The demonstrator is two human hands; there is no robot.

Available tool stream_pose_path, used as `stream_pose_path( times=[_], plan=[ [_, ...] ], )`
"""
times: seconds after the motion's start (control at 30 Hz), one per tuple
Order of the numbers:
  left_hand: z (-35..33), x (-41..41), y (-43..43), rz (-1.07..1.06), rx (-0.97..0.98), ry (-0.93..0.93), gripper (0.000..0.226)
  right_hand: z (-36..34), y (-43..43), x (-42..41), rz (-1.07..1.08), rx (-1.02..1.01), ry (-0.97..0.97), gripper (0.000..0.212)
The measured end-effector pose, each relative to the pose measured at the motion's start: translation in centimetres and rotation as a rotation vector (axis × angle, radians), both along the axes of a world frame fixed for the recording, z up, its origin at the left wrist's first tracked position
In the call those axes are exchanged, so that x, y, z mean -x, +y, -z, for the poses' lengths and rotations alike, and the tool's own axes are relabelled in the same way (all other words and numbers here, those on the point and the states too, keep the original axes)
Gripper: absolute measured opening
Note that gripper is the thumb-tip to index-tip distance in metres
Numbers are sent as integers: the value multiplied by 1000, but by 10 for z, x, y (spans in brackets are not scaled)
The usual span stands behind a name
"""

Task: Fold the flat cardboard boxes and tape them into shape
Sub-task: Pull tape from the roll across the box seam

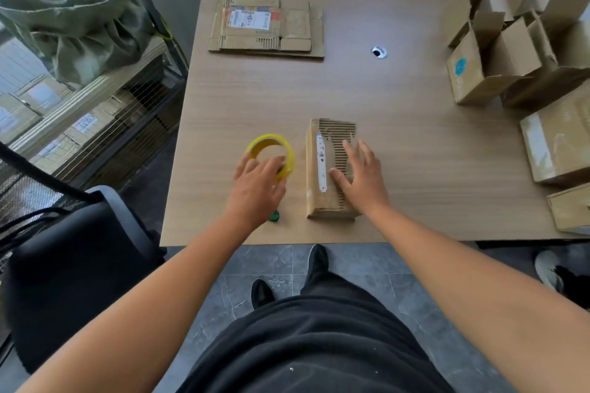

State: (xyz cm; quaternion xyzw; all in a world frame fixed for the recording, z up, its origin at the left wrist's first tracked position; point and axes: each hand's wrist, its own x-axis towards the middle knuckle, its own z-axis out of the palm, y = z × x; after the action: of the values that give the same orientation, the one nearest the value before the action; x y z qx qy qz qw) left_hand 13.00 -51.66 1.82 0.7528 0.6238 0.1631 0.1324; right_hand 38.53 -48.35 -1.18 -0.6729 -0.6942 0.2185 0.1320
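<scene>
A small folded cardboard box (321, 169) with a torn, ribbed top and a white label strip lies near the table's front edge. My right hand (360, 177) rests on its right side with fingers spread and straight. Left of the box sits a yellow tape roll (271, 150). My left hand (257, 183) is at the roll's near rim, its fingers curling round it. A stack of flat cardboard boxes (266, 27) lies at the far middle of the table.
Several folded boxes with open flaps (510, 41) and closed ones (558, 143) crowd the right side of the wooden table (415, 153). A small green object (274, 216) lies under my left wrist. A black chair (73, 262) stands at the left.
</scene>
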Motion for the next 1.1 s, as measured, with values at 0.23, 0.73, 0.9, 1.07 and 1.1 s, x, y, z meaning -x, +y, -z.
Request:
stream_pose_path(
  times=[0.23,0.73,0.9,1.07,1.1],
  plan=[
    [-12,-67,55,225,57,100,27,-1,8,-9,-27,-171,206,78],
    [-8,-83,88,156,-72,123,32,-17,58,-26,-164,-136,414,9],
    [-17,-82,111,206,-171,211,51,-31,87,-26,-14,143,661,16],
    [-27,-79,129,241,-169,293,41,-35,106,-28,66,224,674,16],
    [-26,-79,129,239,-148,290,39,-35,109,-27,40,231,637,16]
  ],
)
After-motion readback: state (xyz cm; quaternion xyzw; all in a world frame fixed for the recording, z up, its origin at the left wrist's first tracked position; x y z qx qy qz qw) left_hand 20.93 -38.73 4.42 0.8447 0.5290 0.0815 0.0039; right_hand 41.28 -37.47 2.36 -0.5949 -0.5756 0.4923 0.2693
